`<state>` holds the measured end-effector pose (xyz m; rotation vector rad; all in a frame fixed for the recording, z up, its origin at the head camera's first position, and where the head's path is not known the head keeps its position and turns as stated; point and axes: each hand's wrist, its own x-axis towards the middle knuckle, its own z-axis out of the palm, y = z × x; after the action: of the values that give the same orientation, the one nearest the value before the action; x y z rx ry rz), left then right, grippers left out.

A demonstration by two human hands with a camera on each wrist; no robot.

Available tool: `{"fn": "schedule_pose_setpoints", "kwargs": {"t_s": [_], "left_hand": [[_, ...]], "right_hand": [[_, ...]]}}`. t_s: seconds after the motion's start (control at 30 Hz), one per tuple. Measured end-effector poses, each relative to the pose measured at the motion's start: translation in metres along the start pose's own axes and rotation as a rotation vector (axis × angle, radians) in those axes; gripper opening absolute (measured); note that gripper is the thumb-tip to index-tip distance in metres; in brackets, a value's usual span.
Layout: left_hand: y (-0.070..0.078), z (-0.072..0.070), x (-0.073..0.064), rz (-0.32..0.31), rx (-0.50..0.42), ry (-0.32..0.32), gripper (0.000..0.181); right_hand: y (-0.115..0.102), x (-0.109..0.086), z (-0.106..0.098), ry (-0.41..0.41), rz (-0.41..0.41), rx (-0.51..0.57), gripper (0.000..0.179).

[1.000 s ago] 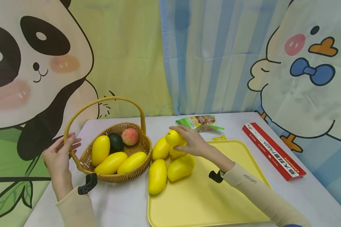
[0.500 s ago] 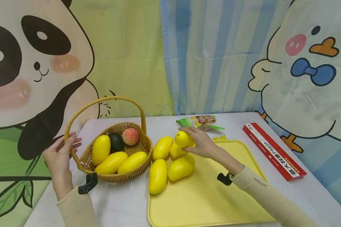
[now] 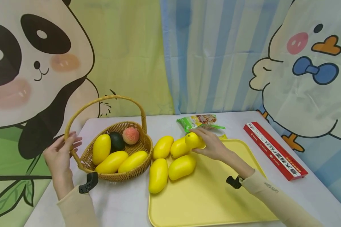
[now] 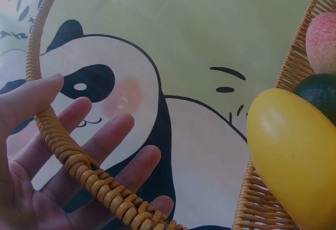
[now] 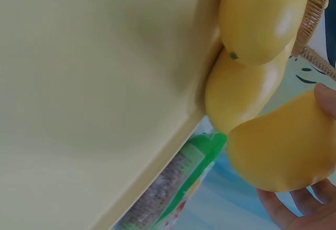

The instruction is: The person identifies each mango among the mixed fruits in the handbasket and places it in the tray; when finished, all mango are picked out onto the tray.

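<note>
My left hand [image 3: 59,154] is at the left side of a wicker basket [image 3: 122,179], holding its arched handle [image 4: 84,172] loosely between thumb and spread fingers. In the basket lie several yellow mangoes [image 3: 100,149], a dark green avocado-like fruit [image 3: 116,142] and a pink peach [image 3: 131,136]. My right hand [image 3: 211,145] grips another mango [image 5: 286,140] from the right, thumb and fingers on opposite sides, above the back of a yellow tray [image 3: 210,201]. Several more mangoes [image 3: 182,167] lie grouped at the tray's back left corner, beside the basket.
Behind the tray lies a green food packet [image 3: 197,121], with a small yellow packet [image 3: 223,137] partly hidden by the right hand. A long red pasta box [image 3: 275,150] lies at the right. A cartoon-printed curtain [image 3: 130,56] hangs behind the white table [image 3: 164,121].
My right hand has moved to the right with the mango, uncovering more of the mango behind it at the tray's back edge. The left hand and basket have stayed put.
</note>
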<state>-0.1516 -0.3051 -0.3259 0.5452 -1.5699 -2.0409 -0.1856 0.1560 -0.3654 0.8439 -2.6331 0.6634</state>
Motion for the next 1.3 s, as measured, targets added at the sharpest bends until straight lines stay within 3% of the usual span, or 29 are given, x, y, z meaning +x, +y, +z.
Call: {"fn": "schedule_pose_setpoints", "kwargs": {"t_s": [0.2,0.53,0.97,1.3], "left_hand": [[0.000,0.000,0.000,-0.001,-0.001,0.001,0.034],[0.001,0.000,-0.001,0.000,-0.002,0.002,0.034],[-0.001,0.000,-0.002,0.010,0.005,0.000,0.033],[-0.001,0.000,-0.002,0.015,0.017,-0.002,0.034]], "right_hand": [[0.008,-0.007,-0.001,-0.024,0.042,-0.029,0.072],[0.019,-0.015,-0.003,-0.047,0.029,-0.105,0.073],[0.032,-0.027,0.010,-0.087,-0.092,-0.246,0.073],[0.034,-0.026,0.019,-0.149,-0.127,-0.333,0.071]]}}
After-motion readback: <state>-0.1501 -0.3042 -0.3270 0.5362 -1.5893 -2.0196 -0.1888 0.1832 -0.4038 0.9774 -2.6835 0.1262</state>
